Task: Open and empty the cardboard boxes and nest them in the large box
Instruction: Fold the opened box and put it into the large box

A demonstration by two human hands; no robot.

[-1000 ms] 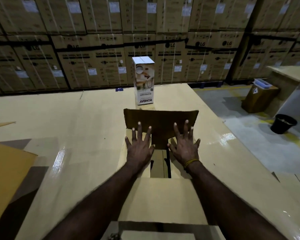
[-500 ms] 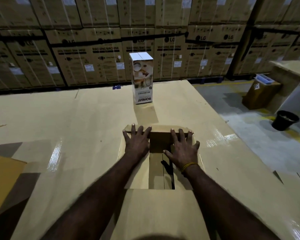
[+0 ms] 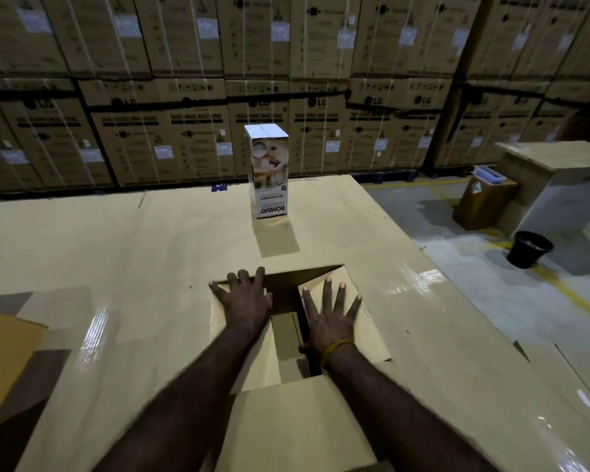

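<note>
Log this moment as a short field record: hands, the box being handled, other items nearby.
left hand: left hand flat, fingers spread, pressing the left flap
right hand: right hand flat on the right flap, yellow band at the wrist
box in work: brown cardboard box, flaps partly folded in, dark gap between them
other box: tall printed box upright beyond it, closed, print upside down
surface: cardboard-covered table
floor, right: black bucket

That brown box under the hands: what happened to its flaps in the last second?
The far flap, upright a second ago, has been pushed down into the box. The left hand and right hand now press flat on the side flaps. The printed carton behind has not moved.
</note>
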